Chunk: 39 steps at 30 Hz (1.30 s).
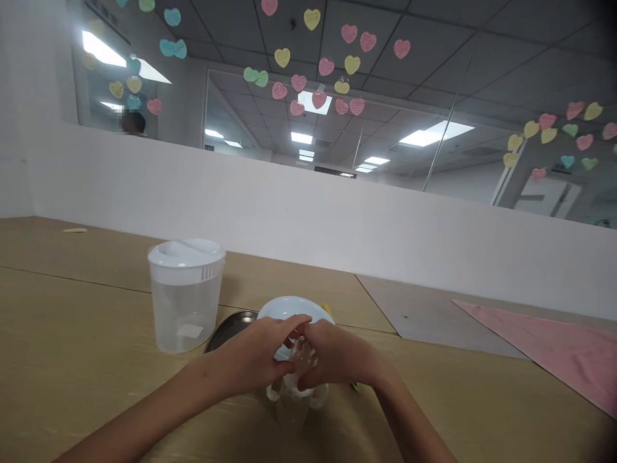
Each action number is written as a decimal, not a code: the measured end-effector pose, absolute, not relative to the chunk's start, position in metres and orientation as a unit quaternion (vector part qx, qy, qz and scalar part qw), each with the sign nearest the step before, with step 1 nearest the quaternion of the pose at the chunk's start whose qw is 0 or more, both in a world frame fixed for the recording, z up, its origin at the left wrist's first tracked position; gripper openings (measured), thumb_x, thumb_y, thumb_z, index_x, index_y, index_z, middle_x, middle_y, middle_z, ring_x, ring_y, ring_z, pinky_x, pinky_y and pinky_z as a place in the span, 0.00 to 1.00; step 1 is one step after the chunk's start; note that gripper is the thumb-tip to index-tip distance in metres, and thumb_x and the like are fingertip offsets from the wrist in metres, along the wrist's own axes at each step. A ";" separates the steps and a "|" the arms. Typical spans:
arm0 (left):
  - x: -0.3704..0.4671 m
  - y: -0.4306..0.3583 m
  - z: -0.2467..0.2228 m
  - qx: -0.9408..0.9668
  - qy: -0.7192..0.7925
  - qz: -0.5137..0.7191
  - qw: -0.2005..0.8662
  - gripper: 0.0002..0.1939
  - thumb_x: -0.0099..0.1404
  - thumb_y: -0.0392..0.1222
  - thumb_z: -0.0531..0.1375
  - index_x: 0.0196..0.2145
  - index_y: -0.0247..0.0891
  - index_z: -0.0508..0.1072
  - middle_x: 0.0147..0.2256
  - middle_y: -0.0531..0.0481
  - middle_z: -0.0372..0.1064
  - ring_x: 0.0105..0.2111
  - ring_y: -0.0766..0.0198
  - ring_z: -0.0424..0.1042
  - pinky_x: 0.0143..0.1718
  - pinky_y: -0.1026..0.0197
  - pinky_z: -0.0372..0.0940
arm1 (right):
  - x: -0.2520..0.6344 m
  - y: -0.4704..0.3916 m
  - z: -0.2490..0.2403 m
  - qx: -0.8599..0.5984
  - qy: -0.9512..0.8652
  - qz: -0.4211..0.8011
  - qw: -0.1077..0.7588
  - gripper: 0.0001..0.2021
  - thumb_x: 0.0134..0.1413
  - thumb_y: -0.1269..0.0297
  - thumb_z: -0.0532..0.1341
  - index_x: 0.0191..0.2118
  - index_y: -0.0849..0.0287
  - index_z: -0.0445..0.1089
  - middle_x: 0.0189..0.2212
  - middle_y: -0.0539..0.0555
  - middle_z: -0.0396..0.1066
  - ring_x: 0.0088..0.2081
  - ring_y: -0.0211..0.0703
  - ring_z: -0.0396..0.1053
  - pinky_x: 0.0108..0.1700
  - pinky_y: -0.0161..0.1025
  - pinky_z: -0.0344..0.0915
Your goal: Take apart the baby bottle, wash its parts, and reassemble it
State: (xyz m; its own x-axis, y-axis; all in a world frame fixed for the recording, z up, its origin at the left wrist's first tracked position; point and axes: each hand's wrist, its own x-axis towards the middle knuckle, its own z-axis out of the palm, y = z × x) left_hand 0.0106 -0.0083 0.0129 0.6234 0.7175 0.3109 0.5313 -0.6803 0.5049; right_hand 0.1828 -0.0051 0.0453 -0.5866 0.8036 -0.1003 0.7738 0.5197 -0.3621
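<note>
Low at the middle of the head view stands a small clear vessel [293, 411] with a curled handle on each side. Above its mouth is a clear rounded piece [303, 355], mostly covered by fingers; its exact kind is hidden. My right hand [341, 352] is closed round this piece from the right, thumb low near the vessel's rim. My left hand [260, 352] curls at it from the left, fingertips meeting the right hand on top. Directly behind the hands is a white plate [289, 305], with a dark metal tray [231, 329] to its left.
A translucent bucket with a white lid [186, 308] stands at the left. Something yellow [328, 310] shows behind the plate. A pink cloth [549, 334] lies at the right. A white wall [289, 199] with windows bounds the table [87, 360]; a person's head shows through the left pane.
</note>
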 end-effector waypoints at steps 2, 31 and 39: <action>0.011 -0.008 0.013 0.883 0.351 0.250 0.188 0.28 0.56 0.37 0.59 0.54 0.44 0.57 0.41 0.51 0.70 0.40 0.62 0.69 0.41 0.62 0.62 | 0.183 -0.005 0.045 -0.454 -0.870 0.187 0.042 0.22 0.32 0.66 0.65 0.40 0.57 0.64 0.35 0.50 0.67 0.33 0.38 0.65 0.26 0.31 0.56; 0.024 -0.006 -0.011 0.811 0.376 0.244 0.376 0.34 0.43 0.40 0.65 0.49 0.42 0.58 0.38 0.52 0.71 0.35 0.59 0.70 0.32 0.62 0.62 | 0.186 0.000 0.044 -0.418 -0.883 0.210 0.033 0.23 0.34 0.66 0.65 0.43 0.53 0.66 0.37 0.49 0.70 0.36 0.39 0.66 0.29 0.31 0.58; 0.025 -0.003 -0.021 0.807 0.401 0.261 0.346 0.35 0.40 0.40 0.67 0.47 0.40 0.60 0.35 0.51 0.71 0.34 0.58 0.69 0.31 0.62 0.61 | 0.184 -0.002 0.043 -0.418 -0.888 0.188 0.034 0.23 0.35 0.66 0.64 0.44 0.55 0.67 0.35 0.50 0.70 0.35 0.40 0.67 0.28 0.31 0.58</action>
